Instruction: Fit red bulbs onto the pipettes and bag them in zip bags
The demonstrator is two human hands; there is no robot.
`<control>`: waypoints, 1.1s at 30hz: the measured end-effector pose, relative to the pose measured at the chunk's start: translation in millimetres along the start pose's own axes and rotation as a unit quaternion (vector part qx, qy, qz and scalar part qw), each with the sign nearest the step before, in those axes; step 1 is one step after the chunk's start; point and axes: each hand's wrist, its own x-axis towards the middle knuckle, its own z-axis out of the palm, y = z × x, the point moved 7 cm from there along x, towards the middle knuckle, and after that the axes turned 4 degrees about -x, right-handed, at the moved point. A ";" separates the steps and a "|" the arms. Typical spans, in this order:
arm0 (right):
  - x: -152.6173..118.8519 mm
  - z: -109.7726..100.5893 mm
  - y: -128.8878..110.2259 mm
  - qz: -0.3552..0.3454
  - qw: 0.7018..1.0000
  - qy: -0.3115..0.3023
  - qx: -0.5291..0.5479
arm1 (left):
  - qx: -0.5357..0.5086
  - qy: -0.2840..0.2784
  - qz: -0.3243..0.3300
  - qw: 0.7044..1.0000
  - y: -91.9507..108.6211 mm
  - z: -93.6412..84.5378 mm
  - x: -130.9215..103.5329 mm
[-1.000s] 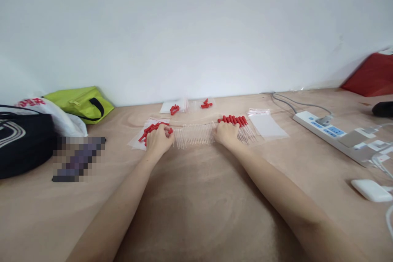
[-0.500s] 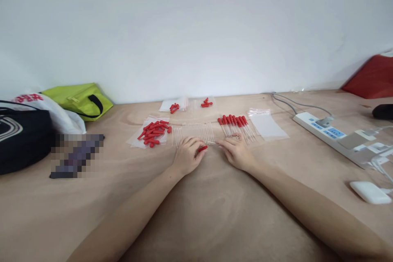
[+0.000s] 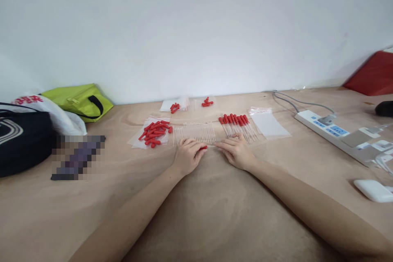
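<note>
My left hand is closed on a red rubber bulb, pinched between thumb and fingers. A thin clear dropper tube runs from the bulb's open end to my right hand, whose fingertips pinch it. Whether the tube sits inside the bulb is too small to tell. Just beyond my left hand lies a row of bare clear tubes. Past my right hand, several droppers with red bulbs lie side by side. Loose red bulbs are heaped on plastic bags to the left.
Small groups of red bulbs lie on bags near the wall. A zip bag is right of the droppers, then a power strip with cables and a white case. Bags, including a green one, and a pixelated item are left.
The tube in my right hand and the bulb in my left have come into line, end to end. The view has shifted slightly.
</note>
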 end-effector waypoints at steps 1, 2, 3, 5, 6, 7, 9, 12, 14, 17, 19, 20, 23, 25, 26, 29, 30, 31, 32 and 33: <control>0.0 -0.1 0.3 -0.001 1.000 0.002 0.006 | -0.006 0.000 0.004 1.000 0.4 -0.2 -0.1; -0.1 -0.3 0.8 -0.001 1.000 0.002 0.014 | -0.014 -0.003 0.008 1.000 0.8 -0.2 -0.1; 0.0 -0.2 1.2 -0.001 1.000 0.000 0.022 | -0.022 -0.009 0.011 1.000 1.1 0.2 -0.1; 0.4 0.2 1.9 -0.004 0.999 -0.009 0.037 | -0.032 -0.024 0.016 0.999 1.5 1.8 -0.2; 0.8 0.2 2.1 -0.006 0.999 -0.013 0.040 | -0.033 -0.030 0.017 0.999 1.4 2.7 -0.5; 1.3 0.3 2.2 -0.009 0.999 -0.015 0.040 | -0.032 -0.035 0.018 0.999 1.1 3.6 -0.7; 2.6 0.3 2.1 -0.016 0.999 -0.017 0.034 | -0.026 -0.043 0.021 0.998 0.7 5.6 -1.5; 4.5 0.9 1.6 -0.028 0.999 -0.020 0.018 | -0.018 -0.050 0.032 0.998 1.0 7.8 -2.4; 5.3 1.1 1.4 -0.028 0.999 -0.023 0.009 | -0.013 -0.050 0.040 0.998 2.0 8.1 -2.4; 5.7 0.2 0.3 -0.021 0.999 -0.027 -0.002 | -0.003 -0.051 0.058 0.997 4.8 7.9 -2.1; 5.5 -0.7 -1.3 -0.015 0.999 -0.028 -0.009 | 0.006 -0.048 0.070 0.996 6.4 7.2 -1.9; 5.3 -0.9 -2.0 -0.011 0.999 -0.029 -0.014 | 0.010 -0.045 0.073 0.996 7.0 6.7 -1.8; 4.9 -0.7 -3.8 -0.004 0.999 -0.032 -0.024 | 0.020 -0.040 0.078 0.996 7.5 5.6 -2.1; 5.0 -0.1 -4.5 -0.004 0.999 -0.031 -0.022 | 0.024 -0.038 0.079 0.996 7.4 5.4 -2.5; 5.0 0.3 -4.8 -0.005 0.999 -0.031 -0.018 | 0.025 -0.035 0.080 0.996 7.3 5.2 -2.7; 5.3 1.4 -5.4 -0.005 0.999 -0.032 -0.006 | 0.031 -0.025 0.083 0.996 6.9 4.4 -3.2; 5.2 1.8 -5.7 -0.004 0.999 -0.032 -0.004 | 0.033 -0.021 0.084 0.996 6.9 4.0 -3.3; 5.0 2.3 -6.3 -0.003 0.999 -0.033 -0.003 | 0.034 -0.020 0.086 0.996 7.0 3.9 -3.5; 4.8 2.8 -6.9 -0.002 0.999 -0.034 -0.003 | 0.035 -0.020 0.088 0.995 7.1 4.1 -3.6; 4.4 3.2 -7.7 -0.001 0.999 -0.033 -0.003 | 0.034 -0.021 0.089 0.995 7.3 4.3 -3.7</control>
